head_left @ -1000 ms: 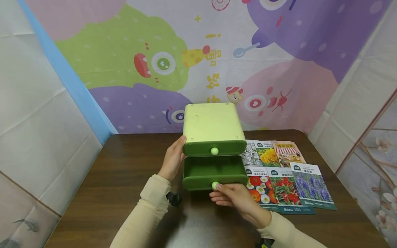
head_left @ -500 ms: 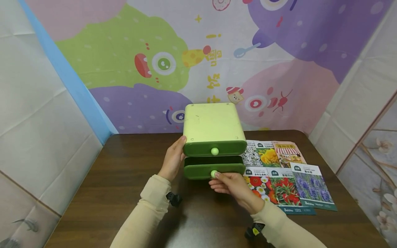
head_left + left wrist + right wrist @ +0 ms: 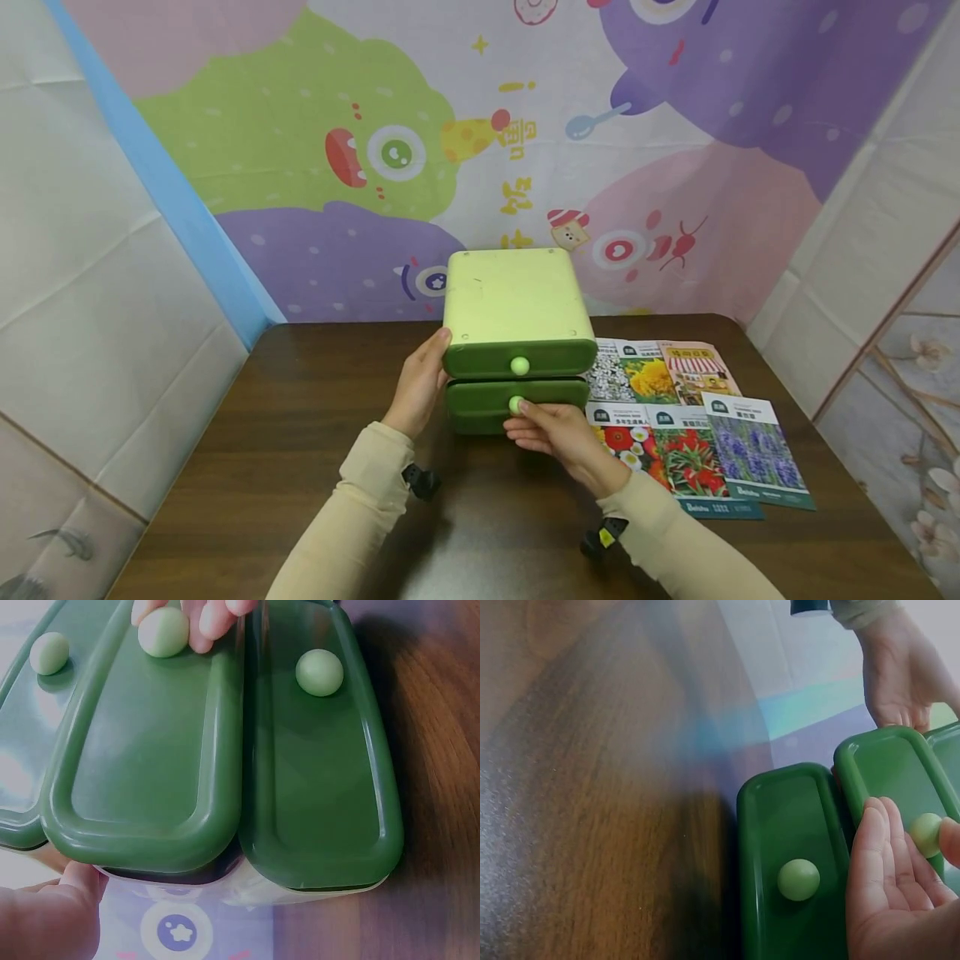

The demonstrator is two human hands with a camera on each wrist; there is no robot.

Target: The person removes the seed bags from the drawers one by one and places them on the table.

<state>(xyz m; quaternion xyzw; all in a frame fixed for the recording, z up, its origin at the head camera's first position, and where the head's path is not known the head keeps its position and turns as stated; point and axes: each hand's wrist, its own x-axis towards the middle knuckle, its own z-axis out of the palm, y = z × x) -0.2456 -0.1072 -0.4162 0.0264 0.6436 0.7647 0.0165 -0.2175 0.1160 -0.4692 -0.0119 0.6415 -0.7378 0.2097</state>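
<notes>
A small drawer cabinet point(image 3: 517, 292) with a pale yellow-green shell and dark green fronts stands on the table. My left hand point(image 3: 418, 383) rests against its left side, the thumb near the front edge; the other fingers are mostly hidden. My right hand point(image 3: 566, 437) pinches the round light-green knob point(image 3: 515, 405) of the middle drawer point(image 3: 142, 757) between thumb and index finger. That drawer's front stands slightly proud of the body in the left wrist view. The top drawer point(image 3: 480, 360) is in. Below lies the bottom drawer point(image 3: 791, 817), seen in both wrist views but not from the head.
Several flower seed packets point(image 3: 757, 446) lie flat on the brown wooden table point(image 3: 300, 450), right of the cabinet, some overlapping. Part of one is hidden behind my right hand. A cartoon-printed cloth point(image 3: 315, 117) hangs directly behind the table, with pale walls at either side.
My right hand has pushed the middle drawer inward, away from me; its interior was visible and is now hidden. My left hand and the cabinet have stayed in place.
</notes>
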